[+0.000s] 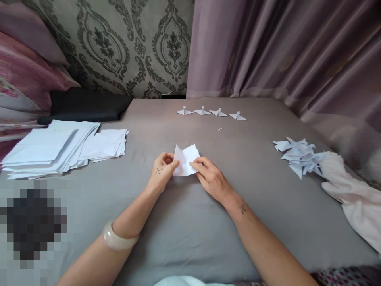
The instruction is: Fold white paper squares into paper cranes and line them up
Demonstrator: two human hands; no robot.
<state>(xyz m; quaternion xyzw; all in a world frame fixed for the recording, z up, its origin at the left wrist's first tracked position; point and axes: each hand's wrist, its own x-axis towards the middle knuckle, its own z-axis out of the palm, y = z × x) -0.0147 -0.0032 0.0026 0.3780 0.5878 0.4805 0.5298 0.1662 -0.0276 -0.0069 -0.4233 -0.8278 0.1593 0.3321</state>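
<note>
A small white sheet of paper (185, 163), creased and partly folded, is held between my two hands over the middle of the grey cloth surface. My left hand (163, 169) pinches its left edge between thumb and fingers, where one flap stands up. On the right edge, my right hand (210, 174) grips the paper with the thumb hidden and the fingers lying across its lower corner. Beyond the hands, several folded paper cranes (219, 113) stand in a row, with a tiny paper scrap (220, 129) in front of them.
To the left lie a stack of large white paper (44, 147) and a pile of smaller paper squares (105, 145), with a black cushion-like item (89, 104) behind. A heap of folded paper pieces (300, 155) lies at right beside a pale cloth (351, 194). Curtains hang behind.
</note>
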